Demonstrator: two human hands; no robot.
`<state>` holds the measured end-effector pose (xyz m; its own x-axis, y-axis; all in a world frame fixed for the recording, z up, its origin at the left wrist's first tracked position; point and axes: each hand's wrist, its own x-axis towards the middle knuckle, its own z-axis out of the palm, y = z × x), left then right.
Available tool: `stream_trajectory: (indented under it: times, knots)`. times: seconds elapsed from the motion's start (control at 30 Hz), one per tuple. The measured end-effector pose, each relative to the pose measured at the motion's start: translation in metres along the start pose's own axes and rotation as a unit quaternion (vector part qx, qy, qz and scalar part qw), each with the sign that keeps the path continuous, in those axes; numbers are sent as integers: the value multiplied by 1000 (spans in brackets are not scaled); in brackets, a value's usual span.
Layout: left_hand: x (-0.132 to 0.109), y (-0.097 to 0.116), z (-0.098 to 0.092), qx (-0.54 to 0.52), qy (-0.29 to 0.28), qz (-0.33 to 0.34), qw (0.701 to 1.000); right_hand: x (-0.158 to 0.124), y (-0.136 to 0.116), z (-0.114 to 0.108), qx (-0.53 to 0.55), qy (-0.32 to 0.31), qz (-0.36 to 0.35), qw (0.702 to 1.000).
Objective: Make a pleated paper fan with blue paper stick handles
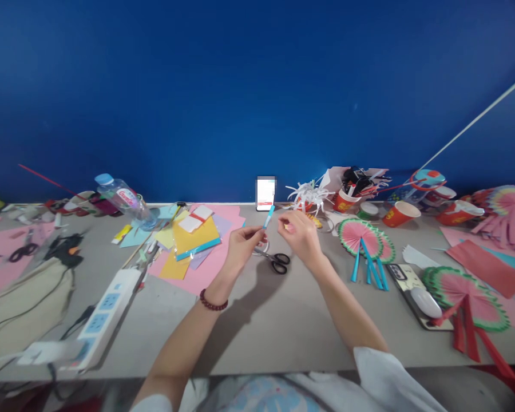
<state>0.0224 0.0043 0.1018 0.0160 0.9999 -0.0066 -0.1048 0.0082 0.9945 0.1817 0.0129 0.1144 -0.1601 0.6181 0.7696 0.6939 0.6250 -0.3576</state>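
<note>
My left hand (244,247) pinches a small blue and white strip (269,217) upright between thumb and fingertips. To its right, my right hand (301,236) has its fingers curled together, apart from the strip; whatever they hold, if anything, is too small to make out. Black-handled scissors (280,263) lie on the table below and between the hands, their blades running toward a clear ring-shaped roll (262,245) partly behind my left hand. Beyond the hands, a phone (265,193) with a lit screen stands against the blue wall.
Coloured paper sheets (217,272), a plastic bottle (126,200) and a power strip (107,317) lie left. On the right are a pink and green paper fan (356,236), another fan (463,294), red paper cups (401,213), and a phone (405,280) under a white case (426,302).
</note>
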Motion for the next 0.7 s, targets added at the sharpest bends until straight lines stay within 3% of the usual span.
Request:
stream_trajectory:
  times: [0.1,0.27,0.43,0.57,0.7]
  knots:
    - [1,-1,0,-8,1,-8,1000,3,2,-7,41,-2,16,999]
    - [-1,0,1,-4,-12,-5,1000,3,5,-2,116,-85,-2,990]
    - [-2,1,2,2,-28,-2,1000,1,7,6,149,-84,16,985]
    - [0,-1,1,2,-25,-8,1000,5,12,-1,146,-40,68,986]
    - [4,-5,-2,-40,-20,-15,999,9,40,-11,197,63,209,956]
